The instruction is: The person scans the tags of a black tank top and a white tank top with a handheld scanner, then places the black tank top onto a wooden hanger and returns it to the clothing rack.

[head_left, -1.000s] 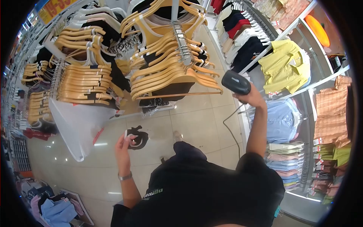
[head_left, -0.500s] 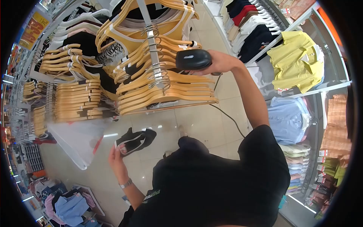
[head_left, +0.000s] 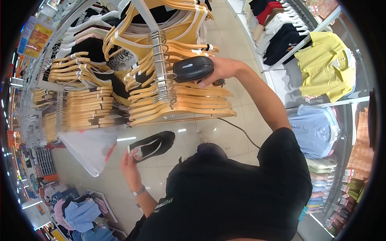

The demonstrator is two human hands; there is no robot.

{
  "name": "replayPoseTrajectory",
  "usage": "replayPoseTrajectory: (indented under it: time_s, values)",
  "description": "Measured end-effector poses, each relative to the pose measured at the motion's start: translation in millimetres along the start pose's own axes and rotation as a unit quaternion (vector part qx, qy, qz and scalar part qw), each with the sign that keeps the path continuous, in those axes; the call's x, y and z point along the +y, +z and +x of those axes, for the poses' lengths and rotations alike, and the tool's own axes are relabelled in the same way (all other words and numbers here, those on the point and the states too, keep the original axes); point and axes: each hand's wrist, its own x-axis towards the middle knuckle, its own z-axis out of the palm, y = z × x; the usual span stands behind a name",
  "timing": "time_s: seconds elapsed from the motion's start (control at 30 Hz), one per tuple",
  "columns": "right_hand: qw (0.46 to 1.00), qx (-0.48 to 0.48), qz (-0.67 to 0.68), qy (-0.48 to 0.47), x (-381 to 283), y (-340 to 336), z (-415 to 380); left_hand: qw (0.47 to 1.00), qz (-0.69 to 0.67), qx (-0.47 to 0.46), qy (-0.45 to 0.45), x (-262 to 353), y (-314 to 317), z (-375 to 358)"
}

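Right hand (head_left: 219, 70) up by the rack, gripping a black barcode scanner (head_left: 193, 69), its cable (head_left: 237, 130) trailing down toward the tiled floor. Left hand (head_left: 130, 164) low, holding a black garment (head_left: 152, 145) with white trim. Wooden hangers (head_left: 177, 100) crowd the rail just beneath the scanner.

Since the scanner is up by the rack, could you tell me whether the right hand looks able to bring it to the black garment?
Probably yes: the right hand holds the scanner above the black garment, nothing between.
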Motion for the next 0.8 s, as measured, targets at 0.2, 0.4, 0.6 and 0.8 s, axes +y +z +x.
replayPoseTrajectory:
  time_s: [0.2,0.4,0.6,0.8]
  values:
    - [0.999,-0.028,0.045,0.003,1,11,4,1.0,-0.007,-0.017,-0.003,-2,6,5]
    - [0.996,0.062,0.056,-0.018,4,19,-3,1.0,-0.02,-0.019,-0.004,-6,7,10]
    - [0.976,0.152,0.124,-0.088,-20,14,-24,1.0,-0.012,-0.023,-0.003,-4,10,11]
    - [0.96,0.248,0.097,-0.091,-23,4,-81,1.0,-0.005,-0.009,-0.004,-4,11,15]
